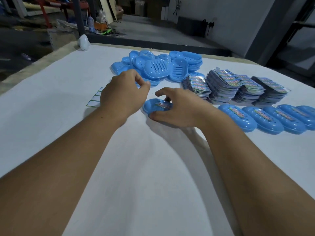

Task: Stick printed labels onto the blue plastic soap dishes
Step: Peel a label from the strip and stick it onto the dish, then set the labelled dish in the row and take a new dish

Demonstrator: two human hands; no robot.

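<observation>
The right hand covers the near right end of the blue soap dish on the white table, so that end and part of the printed label on it cannot be seen; the label's print is too blurred to read; the left hand hides most of a sheet of white stickers lying just left of it, and whether its curled fingers and thumb pinch anything cannot be told; the dish lies upside down with its long axis running left to right, tilted slightly away toward the right; it sits between the two hands, below and right of the left hand, which hovers apart from it; the right hand grips it, thumb on the near rim, fingers curved over the far side; a pile of unlabelled dishes lies beyond, stacks of labels to the right, and a row of labelled dishes runs off the right edge
</observation>
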